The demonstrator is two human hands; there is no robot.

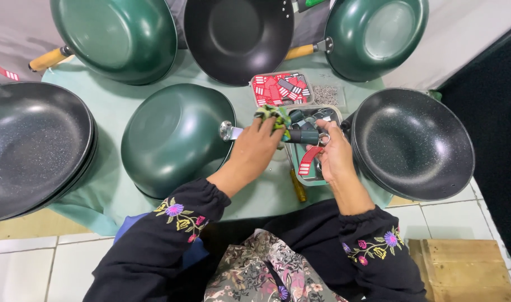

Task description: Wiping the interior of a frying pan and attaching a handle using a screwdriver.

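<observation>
Gripping a dark green handle (303,136) dead centre, with right hand (335,152) closed round its ringed end and left hand (261,146) pinching green patterned wrap (272,114) at its other end, just beside the bracket of an upturned green wok (177,140) at nine o'clock. Crowded by a black wok (415,142) at three o'clock and parts trays (283,89) at twelve; open only toward six. Hidden under the fingers: most of the handle.

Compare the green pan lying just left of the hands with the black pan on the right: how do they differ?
The green pan lies upside down, its glossy outside showing; the black pan sits upright, its speckled inside showing. The green pan shows a bare metal handle bracket toward the hands; the black pan shows none. The green pan lies alone; the black pan seems stacked on another. Both are round, deep pans.
</observation>
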